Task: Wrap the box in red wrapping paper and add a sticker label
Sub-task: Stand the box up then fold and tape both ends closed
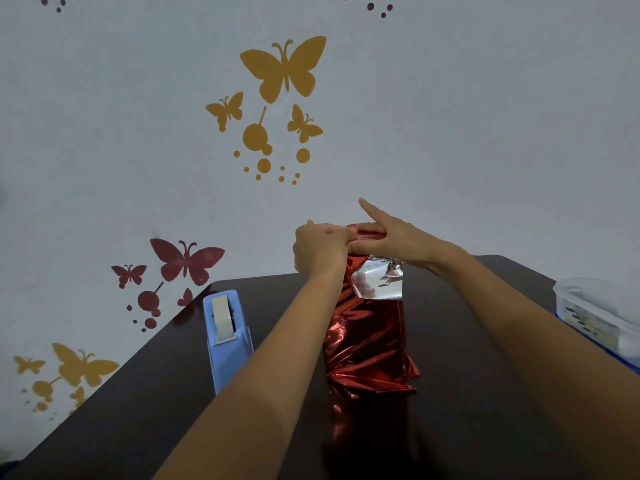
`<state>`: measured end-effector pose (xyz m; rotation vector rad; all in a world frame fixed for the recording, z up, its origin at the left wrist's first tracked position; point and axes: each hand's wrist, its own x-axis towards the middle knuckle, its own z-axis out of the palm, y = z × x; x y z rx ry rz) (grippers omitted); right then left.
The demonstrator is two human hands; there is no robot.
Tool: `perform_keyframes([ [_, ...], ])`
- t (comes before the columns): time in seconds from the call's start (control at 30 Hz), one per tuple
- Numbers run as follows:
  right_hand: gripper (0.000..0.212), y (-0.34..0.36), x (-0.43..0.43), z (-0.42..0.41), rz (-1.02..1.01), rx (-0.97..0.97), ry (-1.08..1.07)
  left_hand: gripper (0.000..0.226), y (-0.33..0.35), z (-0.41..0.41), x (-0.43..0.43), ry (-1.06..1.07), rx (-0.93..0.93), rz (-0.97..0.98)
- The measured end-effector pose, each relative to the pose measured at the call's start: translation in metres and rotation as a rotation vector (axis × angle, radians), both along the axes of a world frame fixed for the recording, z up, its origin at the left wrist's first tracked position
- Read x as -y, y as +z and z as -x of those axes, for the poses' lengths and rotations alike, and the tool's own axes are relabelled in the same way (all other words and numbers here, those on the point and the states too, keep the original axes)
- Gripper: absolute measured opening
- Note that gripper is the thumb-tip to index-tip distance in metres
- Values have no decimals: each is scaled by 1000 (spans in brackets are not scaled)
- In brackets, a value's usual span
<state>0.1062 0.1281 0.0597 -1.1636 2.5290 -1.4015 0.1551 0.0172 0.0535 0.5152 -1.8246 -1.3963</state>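
Right now the box (363, 327), sheathed in red paper (372, 370), stands on end on the table (145, 403). Your left hand (320, 249) has its grip pinched on the paper at the top end, likely gathering the fold. Your right hand (391, 237) lies flat, fingers straight, pinning it. A silver flap (379, 282) hangs loose below, and the tape holder (227, 341) waits beside your left arm.

Both arms were bare: the left forearm (277, 344) and the right forearm (519, 323) showed uncovered skin from the wrist down to the lower edge of the view, where they were cut off. The left hand (320, 251) and the right hand (394, 242) were bare as well. The fingers were slim and long; the nails were too small to make out.
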Motion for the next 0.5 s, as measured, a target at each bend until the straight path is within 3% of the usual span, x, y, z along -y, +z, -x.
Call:
perform_keyframes([
  [0.07, 94, 0, 0, 0, -5, 1, -6, 12, 0, -1, 2, -18, -22, -27],
  [0.2, 95, -1, 1, 0, -27, -8, -12, 78, 1, 1, 9, -119, -11, -73],
  [0.27, 95, -1, 1, 1, -28, -6, -17, 89, 5, 1, 13, -151, 76, -120],
  [0.3, 95, -1, 0, 0, -29, -6, -19, 86, 8, 0, 15, -165, 127, -140],
  [0.4, 95, 1, 0, -2, -37, -10, -15, 47, 21, 2, 25, -235, 273, -130],
  [0.5, 95, 1, 0, -3, -38, -9, -17, 38, 27, 8, 32, -266, 347, -109],
])
